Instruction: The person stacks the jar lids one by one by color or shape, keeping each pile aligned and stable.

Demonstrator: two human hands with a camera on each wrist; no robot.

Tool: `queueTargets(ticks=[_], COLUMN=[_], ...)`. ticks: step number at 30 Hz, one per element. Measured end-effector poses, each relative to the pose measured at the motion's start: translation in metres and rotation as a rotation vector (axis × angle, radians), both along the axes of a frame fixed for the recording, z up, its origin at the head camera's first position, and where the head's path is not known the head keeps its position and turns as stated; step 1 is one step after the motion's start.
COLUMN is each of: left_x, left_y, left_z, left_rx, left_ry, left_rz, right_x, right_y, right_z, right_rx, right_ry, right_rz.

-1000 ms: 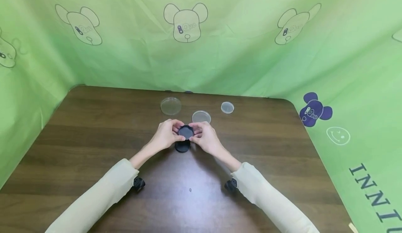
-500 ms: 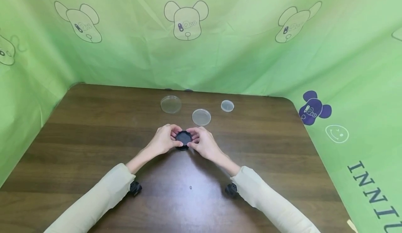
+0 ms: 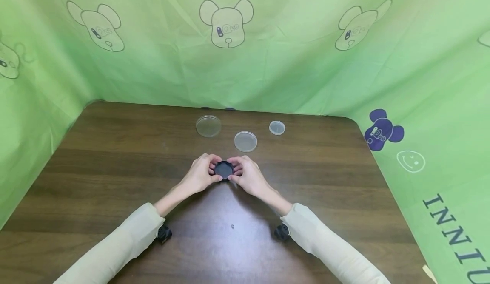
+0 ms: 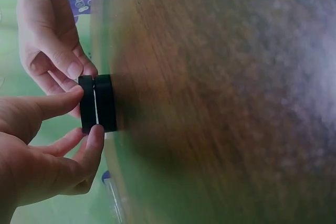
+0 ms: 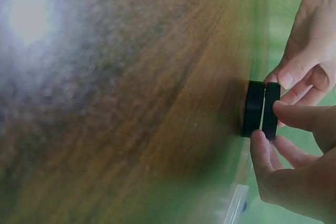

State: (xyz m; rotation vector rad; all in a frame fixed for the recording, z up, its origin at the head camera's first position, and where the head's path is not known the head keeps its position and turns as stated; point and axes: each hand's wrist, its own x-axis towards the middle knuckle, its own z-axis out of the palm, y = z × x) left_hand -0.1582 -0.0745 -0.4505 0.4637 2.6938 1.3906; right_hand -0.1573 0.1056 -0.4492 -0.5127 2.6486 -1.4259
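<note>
Both hands meet at a shallow round black piece [image 3: 223,170] with a raised rim and a dark grey face. My left hand [image 3: 198,176] grips its left edge between thumb and fingers; on the opposite edge my right hand [image 3: 251,177] does the same. Seen from the side in the left wrist view, this upper piece [image 4: 87,104] sits just over a second round black piece [image 4: 106,103] of similar width. A thin light slit runs between the two. The lower black piece [image 5: 254,109] stands on the table in the right wrist view, and the held one mostly covers it from above.
Beyond the hands lie a large clear round dish [image 3: 208,126], a medium clear round dish [image 3: 246,142] and a smaller translucent disc [image 3: 277,128]. A tiny dark speck [image 3: 232,226] marks the wooden table [image 3: 115,169]. Green printed cloth [image 3: 229,75] hangs behind and at the sides.
Both hands have brought the upper black piece toward the body and down over the lower one, which showed below it a second ago. In the last half second they have hardly moved.
</note>
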Motion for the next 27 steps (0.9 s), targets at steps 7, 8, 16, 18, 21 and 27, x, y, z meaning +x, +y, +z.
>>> queueTargets(ticks=[7,8,16,18,21,27], left_x=[0.0032,0.0034,0.0048,0.0053,0.0059,0.0047], left_y=[-0.0019,-0.002,-0.0015,-0.0017,-0.0022,-0.0043], left_z=[-0.0031,-0.0037,-0.0055,-0.006,-0.0067,-0.0063], left_rx=[0.027,0.03,0.059,0.064,0.072,0.07], left_ry=[0.011,0.012,-0.014,-0.023,-0.029,-0.04], left_rz=[0.005,0.007,0.045,0.048,0.051,0.04], right_x=[-0.0002,-0.0001,0.0006,0.001,0.0015,0.0007], right_y=[-0.0001,-0.0002,-0.0008,-0.0006,-0.0003,0.0], right_z=[-0.0027,-0.0034,-0.0047,-0.0048,-0.0044,-0.0012], right_rx=[-0.011,-0.012,-0.037,-0.043,-0.048,-0.042], right_ry=[0.009,0.01,0.006,-0.001,-0.006,-0.01], right_rz=[0.003,0.004,0.001,0.001,0.003,0.013])
